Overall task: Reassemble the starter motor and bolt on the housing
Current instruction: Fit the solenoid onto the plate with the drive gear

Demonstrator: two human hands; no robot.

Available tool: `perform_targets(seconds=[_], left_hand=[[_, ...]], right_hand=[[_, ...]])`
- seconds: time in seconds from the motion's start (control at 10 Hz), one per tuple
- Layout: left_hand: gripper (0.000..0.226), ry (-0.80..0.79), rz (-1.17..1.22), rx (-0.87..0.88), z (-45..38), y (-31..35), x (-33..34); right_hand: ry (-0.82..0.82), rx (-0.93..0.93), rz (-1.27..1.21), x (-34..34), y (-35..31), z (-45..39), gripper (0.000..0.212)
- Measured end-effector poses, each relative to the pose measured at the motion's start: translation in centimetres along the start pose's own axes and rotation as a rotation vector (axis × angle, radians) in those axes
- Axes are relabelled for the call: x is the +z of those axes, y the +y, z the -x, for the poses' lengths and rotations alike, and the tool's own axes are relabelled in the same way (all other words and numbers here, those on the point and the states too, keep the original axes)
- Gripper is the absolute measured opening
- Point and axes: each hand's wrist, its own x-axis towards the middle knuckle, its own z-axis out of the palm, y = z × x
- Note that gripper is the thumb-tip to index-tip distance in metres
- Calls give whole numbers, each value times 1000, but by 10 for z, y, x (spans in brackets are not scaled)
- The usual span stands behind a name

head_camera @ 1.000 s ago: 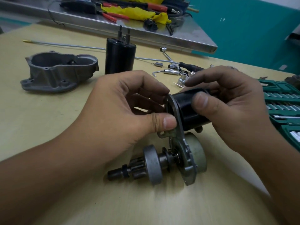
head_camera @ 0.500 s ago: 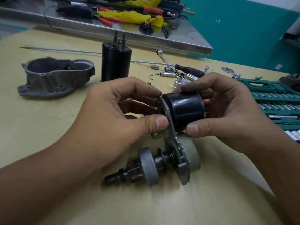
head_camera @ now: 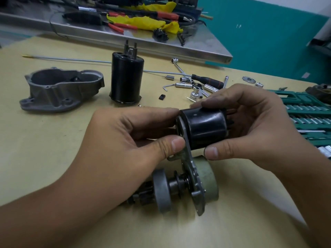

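From the head camera, both hands meet over the middle of the tan worktop (head_camera: 53, 158). The right hand (head_camera: 254, 126) wraps a black cylindrical solenoid (head_camera: 206, 129), thumb under its near edge and fingers curled over the top, so its grip is pinching that cylinder. The left hand (head_camera: 129, 140) pinches the grey metal bracket plate (head_camera: 189, 163) where it meets the solenoid's end, thumb on the near face, index finger on the upper edge; its grip is closed on the plate. The plate slants down to the worktop and carries a shaft with a grey drive disc (head_camera: 162, 190) and a dark pinion gear (head_camera: 143, 196) on its left side, and a pale green round cover (head_camera: 208, 178) on its right side.

Farther back, a black motor body (head_camera: 126, 79) stands upright with two studs on top. Left of it, well apart from the hands, the grey cast housing (head_camera: 59, 88) lies open side up. A thin metal rod (head_camera: 71, 59) runs behind both. Loose sockets and a black-handled driver (head_camera: 208, 80) are scattered behind the right hand, and a green socket case (head_camera: 308, 115) sits at the right edge. A steel tray (head_camera: 161, 42) at the back holds red-handled pliers (head_camera: 118, 26) and a yellow cloth (head_camera: 143, 21).
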Motion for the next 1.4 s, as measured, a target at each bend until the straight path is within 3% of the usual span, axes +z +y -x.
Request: perform_targets(seconds=[0.2,0.7,1.0,1.2,1.4], left_hand=[[42,-32,-3,-50,2,-2,-1],[43,-108,22,-140,5,-1,-5],[56,-126,73,-194,0,2,-10],[54,-200,53,-189,-13,7,-20],[48,-240,35,-168,-24,12,-27]], right_hand=[[53,34,38,6,-5,3,58],[42,77,68,5,-9,3,59],[127,15,-18,16,-1,3,54],[260,-33,12,28,2,2,54],[284,-4,116,33,-4,0,54]])
